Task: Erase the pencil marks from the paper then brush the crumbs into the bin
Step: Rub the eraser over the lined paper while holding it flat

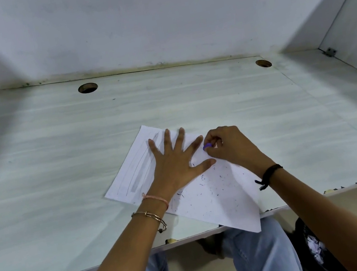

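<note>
Lying diagonally on the desk (57, 156), the paper (222, 199) runs from far left to near right. The left hand (172, 162) presses it flat, fingers spread; the right hand (229, 145) pinches a purple eraser (207, 146).

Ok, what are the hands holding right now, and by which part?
The right hand pinches a purple eraser in its fingertips, only one end showing. The left hand holds nothing; it lies flat on the paper.

Left hand (172, 162) lies flat, fingers spread; right hand (229, 147), just beside it, curls in a pinch.
</note>
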Demonstrator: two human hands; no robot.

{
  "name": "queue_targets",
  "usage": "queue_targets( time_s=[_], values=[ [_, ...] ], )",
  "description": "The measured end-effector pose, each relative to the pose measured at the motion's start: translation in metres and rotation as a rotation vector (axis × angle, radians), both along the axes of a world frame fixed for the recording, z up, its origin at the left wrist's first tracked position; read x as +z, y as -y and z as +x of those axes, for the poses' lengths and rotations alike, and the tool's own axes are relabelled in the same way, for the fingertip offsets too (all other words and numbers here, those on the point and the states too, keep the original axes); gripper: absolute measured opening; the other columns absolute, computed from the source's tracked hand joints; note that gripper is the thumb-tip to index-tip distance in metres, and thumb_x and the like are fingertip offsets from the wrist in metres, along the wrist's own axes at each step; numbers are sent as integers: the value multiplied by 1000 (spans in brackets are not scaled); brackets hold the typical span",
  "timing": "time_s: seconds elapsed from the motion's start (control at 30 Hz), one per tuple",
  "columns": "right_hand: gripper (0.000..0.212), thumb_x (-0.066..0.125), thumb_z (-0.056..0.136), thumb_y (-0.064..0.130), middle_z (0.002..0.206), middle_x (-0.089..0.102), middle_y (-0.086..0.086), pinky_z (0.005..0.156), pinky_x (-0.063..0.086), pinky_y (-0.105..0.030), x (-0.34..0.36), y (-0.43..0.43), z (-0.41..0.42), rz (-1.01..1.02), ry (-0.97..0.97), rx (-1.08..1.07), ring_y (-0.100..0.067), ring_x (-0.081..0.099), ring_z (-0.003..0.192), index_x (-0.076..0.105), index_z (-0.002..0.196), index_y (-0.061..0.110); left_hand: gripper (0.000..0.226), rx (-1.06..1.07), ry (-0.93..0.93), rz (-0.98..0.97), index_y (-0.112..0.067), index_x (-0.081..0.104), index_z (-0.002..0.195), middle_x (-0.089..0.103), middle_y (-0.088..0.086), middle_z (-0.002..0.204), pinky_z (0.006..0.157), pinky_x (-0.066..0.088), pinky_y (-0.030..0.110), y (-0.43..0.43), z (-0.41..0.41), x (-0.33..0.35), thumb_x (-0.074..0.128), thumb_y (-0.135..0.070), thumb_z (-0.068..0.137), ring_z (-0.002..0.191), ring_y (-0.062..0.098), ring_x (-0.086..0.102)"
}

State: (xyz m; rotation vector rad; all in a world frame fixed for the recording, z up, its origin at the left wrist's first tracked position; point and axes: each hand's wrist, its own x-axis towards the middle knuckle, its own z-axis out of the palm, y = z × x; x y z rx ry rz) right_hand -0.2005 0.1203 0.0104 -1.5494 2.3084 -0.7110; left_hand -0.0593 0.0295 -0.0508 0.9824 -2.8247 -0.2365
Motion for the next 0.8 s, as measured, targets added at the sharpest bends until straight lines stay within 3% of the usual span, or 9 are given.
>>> queue_targets(
  time_s=[0.17,0.27,0.43,0.6,0.73,0.8],
  values=[
    [8,63,79,6,75,64,-6,50,35,-15,8,12,-13,-4,-96,-117,-17,54,65,70,81,5,78,-3,7,8,-55,2,148,-9,0,163,105,-14,72,0,0,0,17,-87,78,147,34,-16],
    [6,65,79,7,73,61,2,51,36,-11,10,8,0,32,-73,56,-12,53,63,70,80,6,80,-14,22,-2,-54,0,148,-10,1,163,104,-13,74,2,-1,-1,13,-88,77,147,36,-17],
    [9,62,81,6,87,64,-9,69,35,-23,17,15,-33,92,-303,-9,-22,57,86,70,87,4,79,-10,8,21,-54,3,149,-10,0,163,104,-16,72,1,-1,2,19,-87,78,147,34,-17],
    [5,67,79,10,79,63,-4,62,37,-19,10,11,0,30,-92,168,-12,52,71,70,83,9,78,-23,8,2,-54,3,148,-10,2,163,104,-15,73,1,-1,-1,14,-87,77,147,36,-17],
    [9,62,80,6,84,62,-10,68,37,-27,8,16,-29,48,-187,-55,-23,56,83,69,85,3,79,-8,-9,32,-54,3,148,-10,0,163,104,-18,71,0,0,0,19,-88,78,147,33,-19],
    [9,63,80,6,85,62,-10,69,35,-25,14,18,-36,47,-225,-63,-22,55,83,69,85,2,80,-11,-12,28,-54,3,148,-10,0,163,104,-19,71,1,-1,1,18,-88,78,147,33,-19]
  ],
)
